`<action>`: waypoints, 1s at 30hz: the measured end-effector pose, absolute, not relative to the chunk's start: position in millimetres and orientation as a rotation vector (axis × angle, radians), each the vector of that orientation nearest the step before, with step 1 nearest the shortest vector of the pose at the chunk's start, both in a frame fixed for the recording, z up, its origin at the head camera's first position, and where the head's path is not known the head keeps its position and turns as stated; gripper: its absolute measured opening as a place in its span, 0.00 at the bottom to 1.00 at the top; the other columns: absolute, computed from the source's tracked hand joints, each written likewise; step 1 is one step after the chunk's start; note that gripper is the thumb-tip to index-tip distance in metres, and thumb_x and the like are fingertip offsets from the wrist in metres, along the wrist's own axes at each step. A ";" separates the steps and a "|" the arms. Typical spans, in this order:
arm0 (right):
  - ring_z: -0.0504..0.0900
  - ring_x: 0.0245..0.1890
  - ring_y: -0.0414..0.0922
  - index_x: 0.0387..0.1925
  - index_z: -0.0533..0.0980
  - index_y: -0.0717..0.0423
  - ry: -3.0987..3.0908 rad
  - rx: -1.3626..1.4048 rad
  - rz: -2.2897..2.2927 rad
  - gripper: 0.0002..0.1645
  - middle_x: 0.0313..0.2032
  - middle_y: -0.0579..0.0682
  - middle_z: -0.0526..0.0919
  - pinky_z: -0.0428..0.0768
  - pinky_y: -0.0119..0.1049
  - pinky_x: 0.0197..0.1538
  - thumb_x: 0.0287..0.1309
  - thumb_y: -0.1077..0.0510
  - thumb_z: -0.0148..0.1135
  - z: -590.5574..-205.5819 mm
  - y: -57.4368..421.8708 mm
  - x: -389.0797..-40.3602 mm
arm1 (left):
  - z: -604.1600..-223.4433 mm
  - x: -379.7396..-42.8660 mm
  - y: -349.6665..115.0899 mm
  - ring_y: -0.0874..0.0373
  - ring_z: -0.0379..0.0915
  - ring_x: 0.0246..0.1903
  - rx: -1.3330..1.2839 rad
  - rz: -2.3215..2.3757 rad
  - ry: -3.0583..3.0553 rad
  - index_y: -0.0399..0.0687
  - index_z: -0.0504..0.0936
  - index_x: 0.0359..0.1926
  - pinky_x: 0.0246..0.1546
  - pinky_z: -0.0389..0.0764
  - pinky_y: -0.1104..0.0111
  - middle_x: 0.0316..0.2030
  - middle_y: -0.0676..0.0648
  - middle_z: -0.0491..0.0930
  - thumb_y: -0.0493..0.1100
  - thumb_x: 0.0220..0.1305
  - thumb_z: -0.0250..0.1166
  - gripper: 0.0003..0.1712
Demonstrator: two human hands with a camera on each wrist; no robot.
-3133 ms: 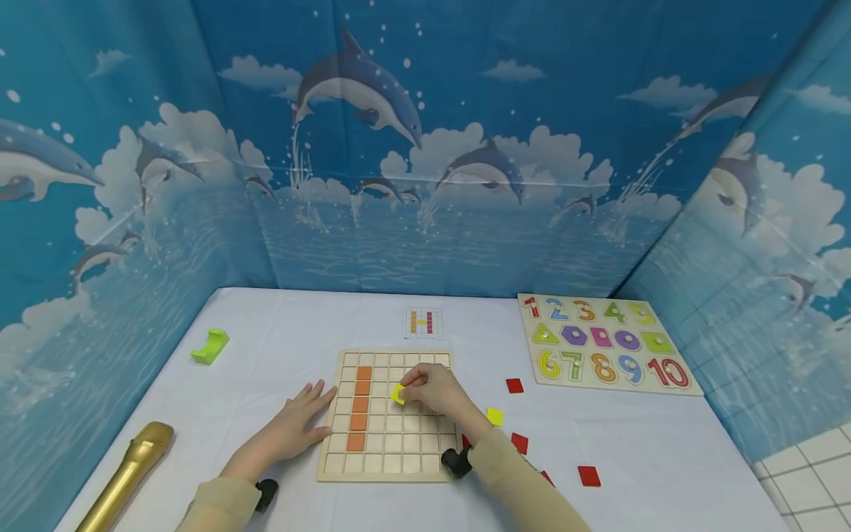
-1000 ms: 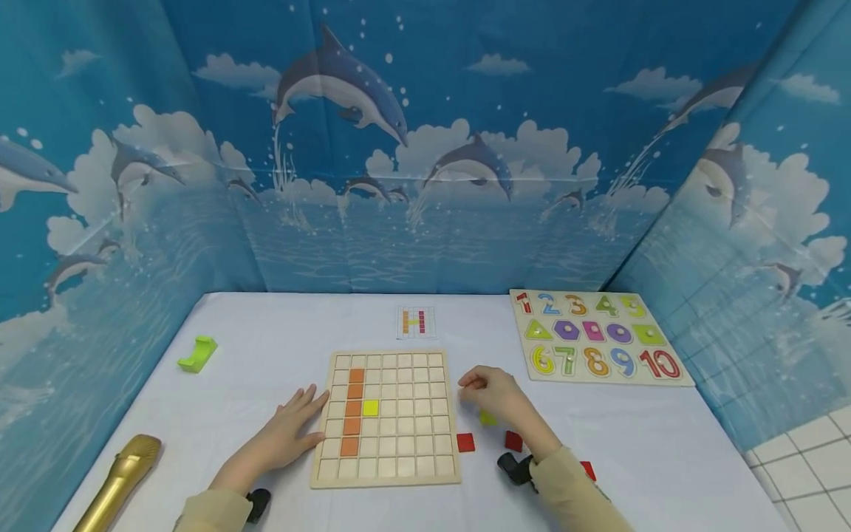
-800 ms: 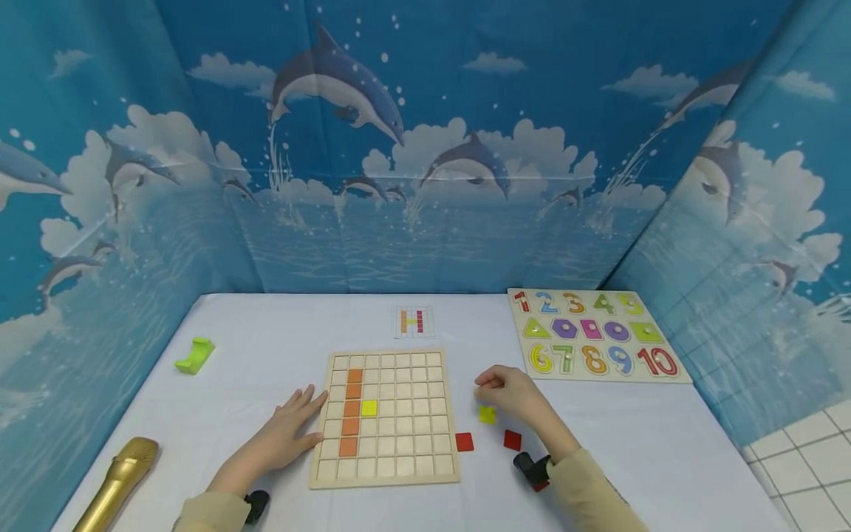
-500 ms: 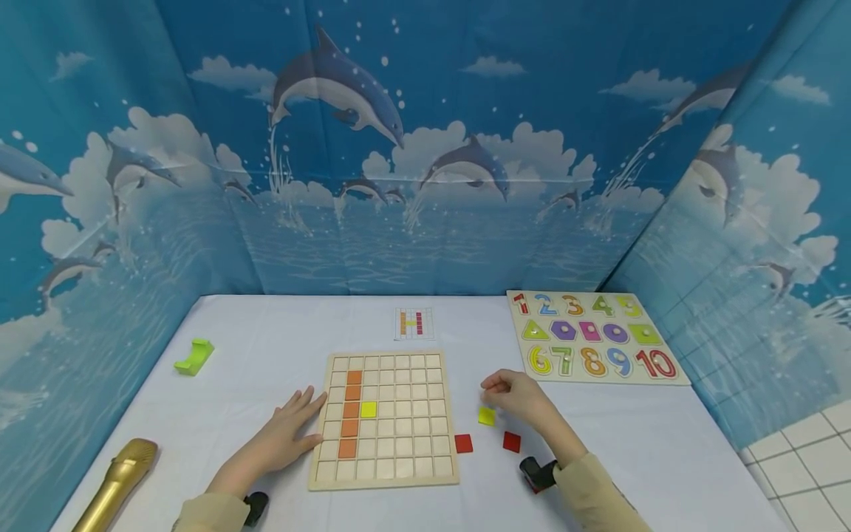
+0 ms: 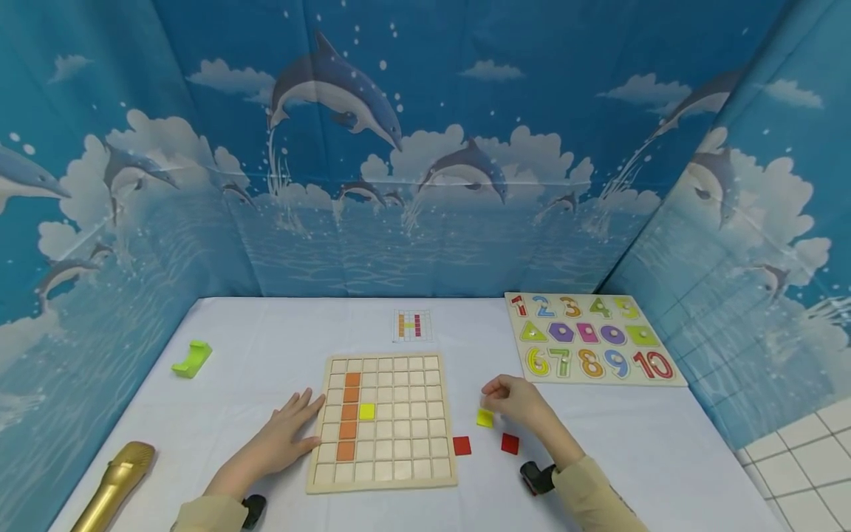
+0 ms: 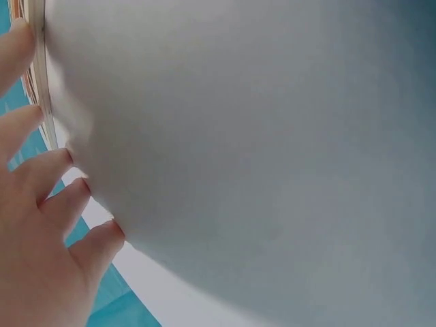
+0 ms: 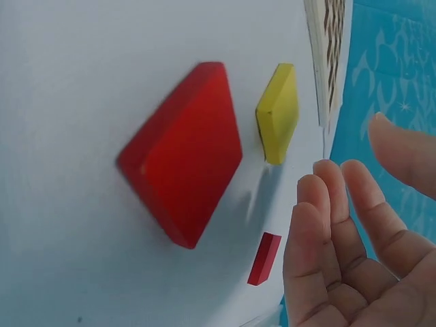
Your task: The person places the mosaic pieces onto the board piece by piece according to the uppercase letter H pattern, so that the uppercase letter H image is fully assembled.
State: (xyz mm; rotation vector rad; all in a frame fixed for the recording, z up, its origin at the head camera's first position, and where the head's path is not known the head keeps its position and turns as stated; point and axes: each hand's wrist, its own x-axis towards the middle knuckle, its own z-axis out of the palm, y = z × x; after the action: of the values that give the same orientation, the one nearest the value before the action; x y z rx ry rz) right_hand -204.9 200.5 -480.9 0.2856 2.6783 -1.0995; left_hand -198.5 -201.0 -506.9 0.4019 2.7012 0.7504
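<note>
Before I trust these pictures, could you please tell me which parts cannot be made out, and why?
Golden microphone: head view, lower end cut off by the bottom edge.
Small card: head view, finest details too small.
Loose yellow tile: head view, far side partly hidden behind the right hand.
Grid board: left wrist view, mostly cut off by the left edge.

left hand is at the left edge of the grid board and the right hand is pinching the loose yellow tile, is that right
Not quite: the right hand isn't pinching the yellow tile. The right wrist view shows its fingers holding nothing and the tile lying on the white table. The left hand is indeed at the grid board's left edge.
</note>
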 end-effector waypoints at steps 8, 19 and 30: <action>0.75 0.32 0.43 0.38 0.80 0.57 2.674 0.248 -1.069 0.10 0.32 0.48 0.80 0.79 0.36 0.39 0.55 0.59 0.70 -482.2 198.7 -200.5 | -508.1 -196.1 -201.4 0.32 0.40 0.75 0.396 0.749 2.711 0.45 0.62 0.74 0.69 0.45 0.33 0.75 0.32 0.50 0.50 0.62 0.67 0.43; 0.74 0.33 0.43 0.36 0.79 0.57 2.658 0.221 -1.031 0.14 0.32 0.48 0.79 0.77 0.36 0.38 0.48 0.63 0.75 -488.5 196.7 -200.7 | -509.9 -197.3 -203.4 0.32 0.40 0.75 0.390 0.734 2.710 0.46 0.61 0.74 0.70 0.45 0.33 0.75 0.33 0.50 0.50 0.62 0.67 0.43; 0.73 0.32 0.43 0.33 0.77 0.56 2.660 0.200 -0.974 0.15 0.30 0.48 0.76 0.72 0.33 0.35 0.45 0.63 0.77 -490.8 196.7 -201.6 | -509.5 -198.1 -202.3 0.33 0.40 0.75 0.385 0.739 2.720 0.45 0.61 0.74 0.70 0.45 0.34 0.75 0.33 0.50 0.48 0.62 0.68 0.42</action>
State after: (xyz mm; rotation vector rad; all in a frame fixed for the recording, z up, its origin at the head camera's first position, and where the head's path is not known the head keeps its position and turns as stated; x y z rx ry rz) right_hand -201.6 196.7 -490.8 0.2001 2.6601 -0.9739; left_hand -198.1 -202.3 -509.5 0.3849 2.7198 0.7390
